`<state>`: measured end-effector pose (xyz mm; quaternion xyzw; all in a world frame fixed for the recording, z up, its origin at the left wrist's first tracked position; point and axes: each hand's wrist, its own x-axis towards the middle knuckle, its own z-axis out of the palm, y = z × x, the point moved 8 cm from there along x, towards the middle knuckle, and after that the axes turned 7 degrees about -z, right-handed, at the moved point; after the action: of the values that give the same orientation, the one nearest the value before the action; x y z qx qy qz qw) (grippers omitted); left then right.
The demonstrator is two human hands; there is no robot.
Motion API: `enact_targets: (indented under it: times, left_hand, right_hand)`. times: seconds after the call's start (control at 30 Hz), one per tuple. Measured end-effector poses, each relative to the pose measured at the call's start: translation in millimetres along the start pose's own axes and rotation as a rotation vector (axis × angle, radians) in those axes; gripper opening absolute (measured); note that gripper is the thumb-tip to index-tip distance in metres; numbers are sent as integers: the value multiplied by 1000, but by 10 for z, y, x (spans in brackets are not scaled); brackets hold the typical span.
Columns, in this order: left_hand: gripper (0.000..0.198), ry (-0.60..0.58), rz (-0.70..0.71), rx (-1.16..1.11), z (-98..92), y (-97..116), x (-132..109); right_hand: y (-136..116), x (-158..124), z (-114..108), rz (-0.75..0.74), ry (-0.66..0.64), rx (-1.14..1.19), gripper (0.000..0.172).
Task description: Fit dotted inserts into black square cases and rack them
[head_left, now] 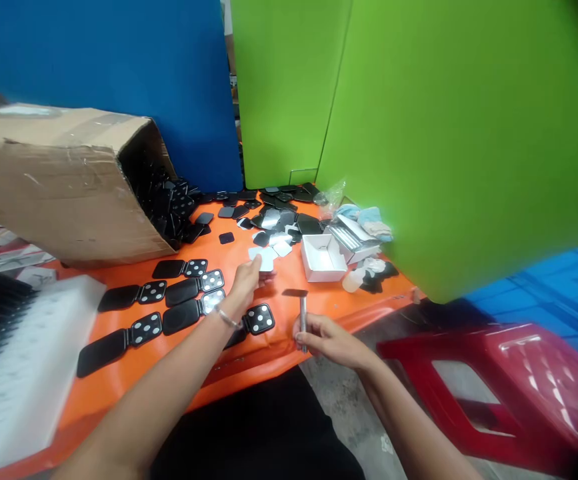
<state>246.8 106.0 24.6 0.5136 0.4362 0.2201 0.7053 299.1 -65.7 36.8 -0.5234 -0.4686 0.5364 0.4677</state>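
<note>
My left hand point(247, 283) is closed on a thin white square piece point(265, 259), thumb on top and fingers below, over the orange table cover point(289, 333). In my right hand point(329, 339), near the table's front edge, is a T-shaped scraper point(303, 313) with a metal handle and a flat dark head pointing up. Below my left wrist lies a black hinged piece with white dots point(260, 319), partly hidden by the arm. Other black hinged pieces point(181, 317) lie unfolded in rows to the left, their smaller squares showing white dots.
A cardboard box point(63, 180) on its side spills black pieces point(169, 207). Loose black and white squares point(281, 223) lie at the back. A small white box point(323, 260) and cloths point(369, 220) stand right. White foam point(33, 373) holds black pieces; a red stool point(469, 387) stands right.
</note>
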Motion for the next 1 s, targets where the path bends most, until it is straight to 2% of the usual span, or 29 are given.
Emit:
enact_targets:
  times: [0.07, 0.13, 0.23, 0.27, 0.3, 0.4, 0.47, 0.57, 0.67, 0.73, 0.8, 0.83, 0.9, 1.0]
  left_hand:
    - [37, -2, -19, 98, 69, 7, 183]
    - [32, 25, 2, 173, 94, 57, 284]
    - [40, 108, 121, 271, 69, 197, 213]
    - [45, 81, 187, 317, 102, 245, 133]
    - [47, 0, 253, 369, 176, 275, 32]
    - [43, -356, 400, 548, 464, 224, -361]
    - [34, -398, 452, 603, 492, 191, -551]
    - [29, -339, 498, 610, 421, 227, -684]
    - [30, -320, 468, 612, 289, 291, -642]
    - [28, -176, 379, 506, 28, 358, -459]
    - [25, 66, 274, 303, -343, 396, -228]
    - [21, 175, 236, 207, -503, 393, -129]
    - [16, 230, 121, 76, -624, 303, 61]
    - [10, 137, -5, -9, -451, 153, 248]
  right_hand:
    - [50, 23, -122, 4, 113, 48, 21]
    - [72, 45, -198, -2, 166, 87, 23]
    - [79, 67, -245, -10, 187, 138, 23]
    - [83, 72, -245, -8, 188, 154, 23]
    - [92, 76, -237, -3, 187, 170, 22]
    - [125, 84, -158, 15, 157, 216, 21]
    - [129, 81, -64, 17, 83, 242, 24]
    - [95, 25, 39, 17, -76, 198, 26]
    - [29, -112, -3, 10, -208, 9, 23]
    - [-13, -234, -55, -6, -287, -113, 20]
    - [-3, -336, -104, 6, -322, -163, 19]
    - [25, -359, -139, 19, -298, -164, 18]
    - [94, -328, -283, 16, -122, -173, 19]
    - [136, -222, -616, -98, 320, -303, 19]
